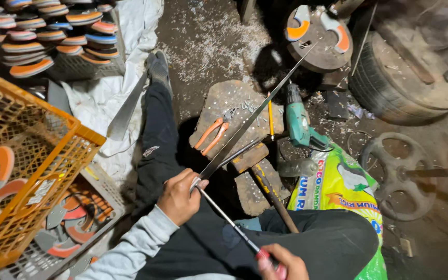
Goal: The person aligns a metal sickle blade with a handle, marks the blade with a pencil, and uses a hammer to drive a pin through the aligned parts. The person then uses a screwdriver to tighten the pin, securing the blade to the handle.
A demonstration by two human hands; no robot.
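Fingers (195,182) of my left hand (178,197) pinch the long blade (255,114) at its base over my lap, right hand (281,263) fisted on the red-handled tool (234,228); a slip could cut them.

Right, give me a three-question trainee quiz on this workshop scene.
1. True or false: the left hand grips the long metal blade near its lower end.
2. What colour are the handles of the pliers on the wooden block?
3. The right hand holds: A) the green drill, B) a red-handled rod, C) the orange crate.

Key: 1 true; 2 orange; 3 B.
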